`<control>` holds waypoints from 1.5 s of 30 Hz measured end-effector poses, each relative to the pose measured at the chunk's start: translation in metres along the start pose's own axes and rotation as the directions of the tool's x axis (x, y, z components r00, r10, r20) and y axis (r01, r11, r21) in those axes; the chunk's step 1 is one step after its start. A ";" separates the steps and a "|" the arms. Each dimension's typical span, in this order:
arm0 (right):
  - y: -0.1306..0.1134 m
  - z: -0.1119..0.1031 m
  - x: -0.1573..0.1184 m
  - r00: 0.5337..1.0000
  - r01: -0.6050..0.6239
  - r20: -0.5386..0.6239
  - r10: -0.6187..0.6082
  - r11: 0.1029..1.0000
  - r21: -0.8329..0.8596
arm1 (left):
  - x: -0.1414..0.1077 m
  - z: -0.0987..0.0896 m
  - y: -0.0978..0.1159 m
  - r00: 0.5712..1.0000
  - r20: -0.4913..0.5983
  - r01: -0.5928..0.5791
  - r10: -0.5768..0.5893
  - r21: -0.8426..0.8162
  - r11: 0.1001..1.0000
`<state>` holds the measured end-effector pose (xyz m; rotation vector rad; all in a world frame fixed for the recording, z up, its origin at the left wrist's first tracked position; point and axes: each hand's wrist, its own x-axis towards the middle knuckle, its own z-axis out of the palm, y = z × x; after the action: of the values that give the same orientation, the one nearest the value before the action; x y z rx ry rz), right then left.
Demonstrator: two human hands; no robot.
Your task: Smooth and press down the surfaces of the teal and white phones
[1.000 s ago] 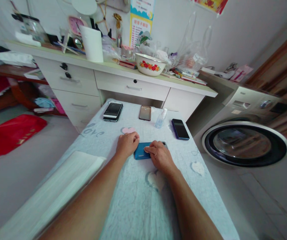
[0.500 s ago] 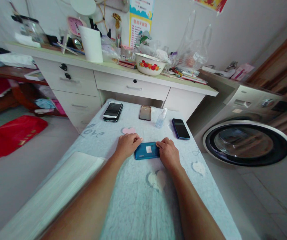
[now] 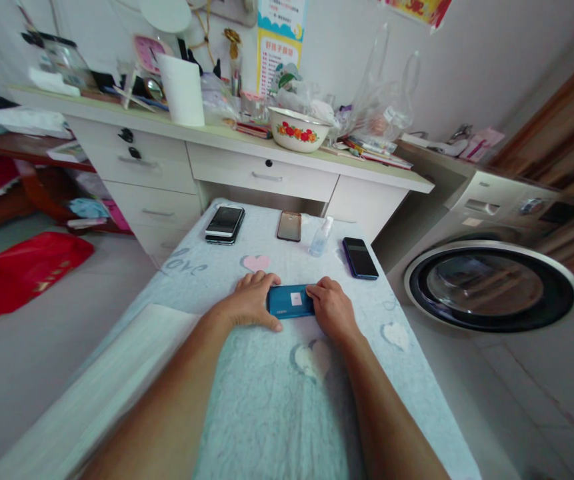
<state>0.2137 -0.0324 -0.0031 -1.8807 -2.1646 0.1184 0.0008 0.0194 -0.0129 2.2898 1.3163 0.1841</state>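
A blue phone (image 3: 287, 303) lies sideways on the cloth-covered table, back up, with a small white sticker near its middle. My left hand (image 3: 254, 301) is curved around its left end, index finger at the far corner and thumb at the near corner. At the right end, my right hand (image 3: 334, 308) grips the phone with curled fingers, its fingertips on the back near the sticker. Beyond my hands stand or lie a clear spray bottle (image 3: 321, 239), a phone case (image 3: 289, 227), a dark phone (image 3: 361, 258) and a stack of phones (image 3: 225, 225).
A pale folded sheet (image 3: 117, 380) lies along the table's left side. Behind the table is a white desk (image 3: 267, 175) with a flowered enamel bowl (image 3: 299, 133) and a paper roll (image 3: 181, 90). A washing machine (image 3: 491, 200) stands at right; a red bag (image 3: 27, 273) is on the floor.
My left hand has opened from a pinch at the phone's far left corner to span its left end, thumb now at the near edge. My right fingertips sit slightly farther left.
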 end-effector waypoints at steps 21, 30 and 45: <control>-0.002 -0.006 -0.005 0.974 0.208 0.088 -0.207 0.978 -0.004 | 0.000 0.002 0.005 0.999 -0.042 0.022 -0.021 0.028 0.999; -0.006 0.004 -0.021 0.961 0.277 0.000 -0.278 0.956 0.100 | 0.000 0.002 0.006 0.998 -0.046 0.038 -0.037 0.022 0.999; 0.014 -0.008 -0.025 0.975 0.219 0.016 -0.222 0.972 0.088 | -0.002 0.000 0.012 0.998 -0.017 0.061 -0.061 0.025 0.998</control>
<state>0.2324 -0.0555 -0.0022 -1.5889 -2.3293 0.1891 0.0094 0.0128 -0.0070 2.2706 1.4021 0.1664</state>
